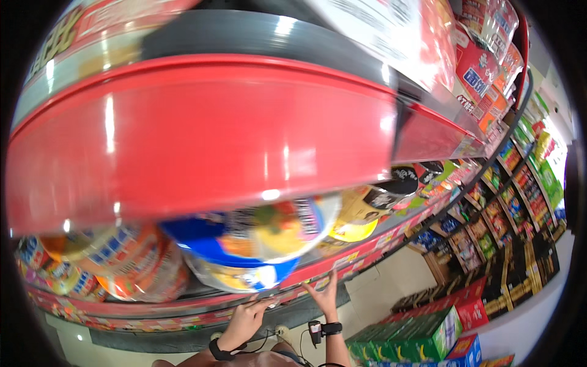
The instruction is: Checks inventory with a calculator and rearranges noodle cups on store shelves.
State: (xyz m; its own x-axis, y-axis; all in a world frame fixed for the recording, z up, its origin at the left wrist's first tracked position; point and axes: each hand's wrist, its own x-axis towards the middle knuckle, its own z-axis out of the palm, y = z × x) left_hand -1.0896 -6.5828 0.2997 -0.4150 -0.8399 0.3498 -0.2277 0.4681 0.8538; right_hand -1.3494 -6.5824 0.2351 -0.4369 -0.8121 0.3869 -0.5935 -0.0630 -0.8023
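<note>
In the head view my left hand (245, 319) is in front of the lower shelf, just below a blue-and-white instant noodle bowl (259, 234). Its fingers are bent and point right, beside the shelf's front edge; whether they hold something small cannot be made out. My right hand (325, 296) is up at the red price-label strip (353, 257), thumb and forefinger spread with nothing between them. Behind the strip, noodle bowls stand in a row: orange ones (133, 261) to the left and a yellow one (362, 215) to the right. Black bands circle both wrists.
A wide red shelf front (206, 142) juts out above the bowls, blurred and close. Packaged noodles (481, 69) fill the upper right. Green cartons (412, 339) are stacked on the floor at lower right. Snack racks (500, 202) stand farther off, beyond a dark curved cable (463, 192).
</note>
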